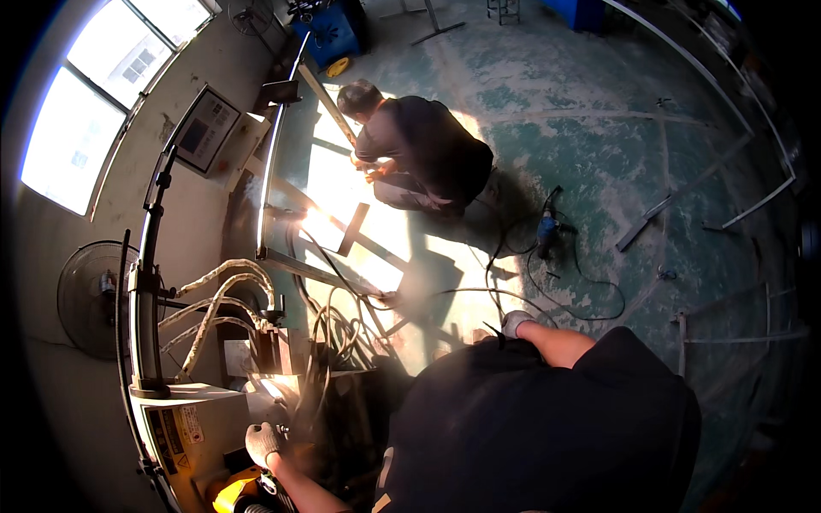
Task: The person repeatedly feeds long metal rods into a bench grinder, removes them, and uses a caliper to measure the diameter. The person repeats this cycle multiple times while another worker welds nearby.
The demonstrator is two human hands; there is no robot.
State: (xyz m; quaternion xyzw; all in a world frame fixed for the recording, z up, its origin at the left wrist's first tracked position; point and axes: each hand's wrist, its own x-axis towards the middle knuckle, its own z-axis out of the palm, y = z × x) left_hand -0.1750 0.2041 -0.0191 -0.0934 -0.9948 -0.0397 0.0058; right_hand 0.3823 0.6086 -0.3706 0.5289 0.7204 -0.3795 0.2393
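Observation:
My left hand, in a light knit glove, is curled at the lower left beside a small metal knob on a machine. Whether its fingers grip the knob is unclear. My right hand, gloved too, shows only partly past my dark clothing. A thin black pointed piece sticks up to its left. The fingers of that hand are hidden, so what it holds does not show. Several cables run in loops across the floor just ahead of the machine.
A co-worker crouches ahead, hands on a long metal bar. On the green floor lies a blue power tool with its cord. Metal frames stand at the right. A control panel and a fan are at the left.

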